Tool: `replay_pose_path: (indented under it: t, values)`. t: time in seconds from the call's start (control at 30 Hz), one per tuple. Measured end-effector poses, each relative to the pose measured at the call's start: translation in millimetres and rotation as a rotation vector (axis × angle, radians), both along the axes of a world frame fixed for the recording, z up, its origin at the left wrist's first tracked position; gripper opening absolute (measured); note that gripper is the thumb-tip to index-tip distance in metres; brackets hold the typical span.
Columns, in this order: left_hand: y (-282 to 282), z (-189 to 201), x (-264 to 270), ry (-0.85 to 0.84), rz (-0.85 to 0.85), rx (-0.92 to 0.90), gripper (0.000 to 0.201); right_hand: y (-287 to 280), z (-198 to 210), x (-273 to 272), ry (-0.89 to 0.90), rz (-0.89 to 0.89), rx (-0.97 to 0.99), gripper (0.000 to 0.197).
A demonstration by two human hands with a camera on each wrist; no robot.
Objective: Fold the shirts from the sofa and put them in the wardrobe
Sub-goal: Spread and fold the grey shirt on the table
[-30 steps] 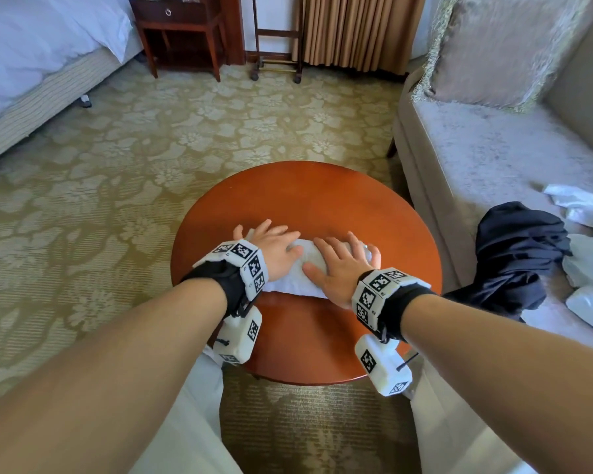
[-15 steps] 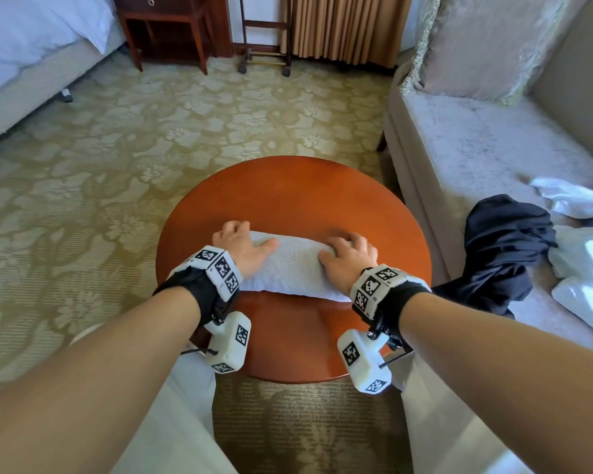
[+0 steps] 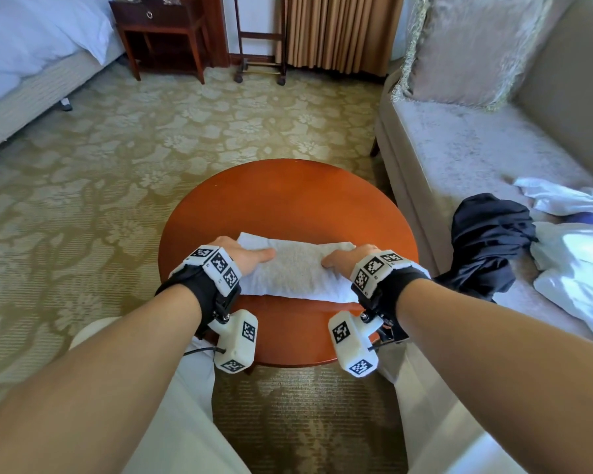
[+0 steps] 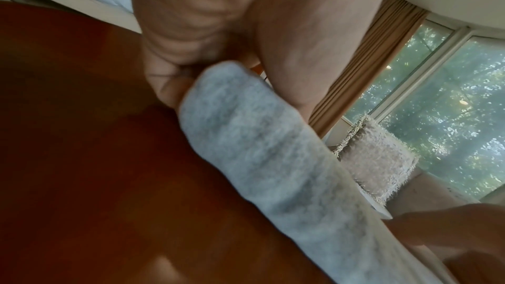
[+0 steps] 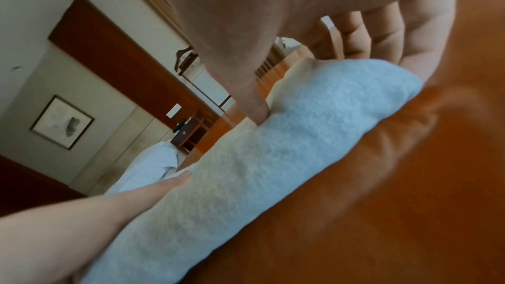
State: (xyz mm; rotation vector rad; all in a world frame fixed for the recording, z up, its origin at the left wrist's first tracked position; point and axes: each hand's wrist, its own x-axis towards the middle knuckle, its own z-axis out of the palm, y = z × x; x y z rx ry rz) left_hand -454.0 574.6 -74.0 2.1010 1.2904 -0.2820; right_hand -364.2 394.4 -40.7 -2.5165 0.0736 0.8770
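Note:
A white shirt [image 3: 295, 268], folded into a narrow bundle, lies across the round wooden table [image 3: 288, 200]. My left hand [image 3: 243, 254] grips its left end, thumb on top and fingers curled at the edge. My right hand [image 3: 346, 258] grips the right end the same way. In the left wrist view, the shirt [image 4: 259, 148] runs out from under my left hand [image 4: 191, 29]. The right wrist view shows my right hand [image 5: 273, 18] with its thumb pressed into the shirt [image 5: 273, 159] and its fingers round the end. A crumpled dark shirt [image 3: 486, 248] and white shirts [image 3: 575, 254] lie on the sofa [image 3: 459, 148].
The sofa stands close on the table's right, with a fringed cushion [image 3: 466, 46] at its far end. A bed [image 3: 31, 63] is at the far left, with a wooden nightstand [image 3: 161, 32] and curtains [image 3: 339, 29] behind. Patterned carpet [image 3: 117, 165] surrounds the table. My knees are under its near edge.
My hands have slid apart from the middle of the folded shirt to its two ends. They pressed flat on it before; now thumbs lie on top and fingers wrap the ends.

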Motion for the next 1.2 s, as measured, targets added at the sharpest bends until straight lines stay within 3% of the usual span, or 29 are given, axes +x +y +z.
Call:
replay_pose_path:
  t: [0.2, 0.33, 0.4, 0.47, 0.53, 0.6, 0.67, 0.77, 0.83, 0.93, 1.07, 1.13, 1.2]
  values:
    - [3, -2, -10, -0.162, 0.151, -0.171, 0.103, -8, 9, 4, 0.222, -0.026, 0.156, 0.052]
    - [3, 0, -12, -0.231, 0.222, -0.269, 0.114, -16, -6, 5, 0.274, -0.096, 0.255, 0.041]
    - [3, -1, -10, -0.291, 0.266, -0.346, 0.135, -21, -6, 4, 0.276, -0.170, 0.289, 0.053]
    - [11, -18, -2, -0.351, 0.298, -0.386, 0.143, -28, -2, 8, 0.281, -0.194, 0.310, 0.071]
    - [13, -28, 11, -0.410, 0.299, -0.465, 0.135, -39, 0, 15, 0.246, -0.267, 0.334, 0.084]
    - [-8, -7, 19, -0.461, 0.276, -0.539, 0.120, -55, 10, 19, 0.192, -0.343, 0.374, 0.084]
    - [-40, 23, 26, -0.520, 0.234, -0.564, 0.087, -78, 21, 24, 0.100, -0.410, 0.395, 0.070]
    - [-83, 39, 50, -0.564, 0.177, -0.545, 0.047, -129, 25, 39, 0.022, -0.521, 0.486, 0.087]
    - [-115, 44, 71, -0.592, 0.125, -0.577, 0.050, -172, 14, 52, -0.003, -0.493, 0.526, 0.090]
    - [-167, 49, 97, -0.593, 0.047, -0.611, 0.074, -240, 3, 63, -0.042, -0.544, 0.546, 0.075]
    - [-242, 65, 121, -0.593, -0.152, -0.705, 0.044, -313, 15, 51, -0.136, -0.676, 0.528, 0.074]
    - [-277, 69, 131, -0.593, -0.187, -0.723, 0.040, -340, 38, 30, -0.194, -0.791, 0.495, 0.055]
    - [-310, 71, 141, -0.587, -0.217, -0.750, 0.044, -372, 44, 22, -0.206, -0.892, 0.470, 0.055]
